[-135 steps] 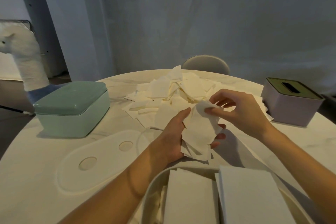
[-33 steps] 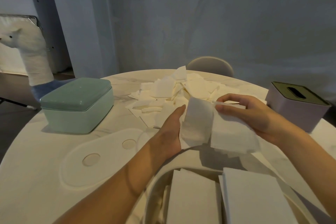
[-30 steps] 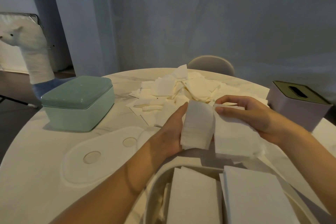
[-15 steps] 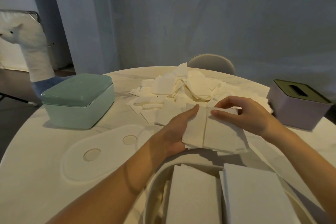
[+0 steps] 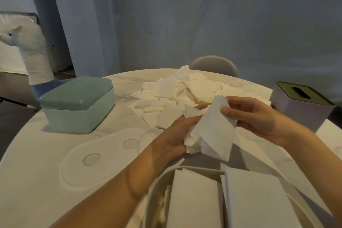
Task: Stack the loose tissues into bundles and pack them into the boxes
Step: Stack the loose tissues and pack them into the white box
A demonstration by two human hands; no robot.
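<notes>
Both my hands hold a small bundle of white tissues (image 5: 212, 133) above the round table, just in front of me. My left hand (image 5: 175, 135) grips the bundle from its left side and underneath. My right hand (image 5: 253, 114) pinches the bundle's upper right edge between thumb and fingers. A heap of loose tissues (image 5: 187, 92) lies on the table beyond my hands. An open white box (image 5: 153, 190) at the near edge holds two neat tissue stacks (image 5: 194, 201). A closed green box (image 5: 77, 103) stands at the left, a lilac box with a slotted lid (image 5: 303, 105) at the right.
A flat white lid with two round marks (image 5: 103, 155) lies on the marble table (image 5: 37, 181) between the green box and the open box. A chair back (image 5: 214, 65) rises behind the table's far edge. A plush animal (image 5: 24, 50) stands off to the left.
The bundle lay flat and spread between my hands half a second ago. Now it is lifted and tilted, gathered into a looser, crumpled shape, with my right hand higher on its top edge.
</notes>
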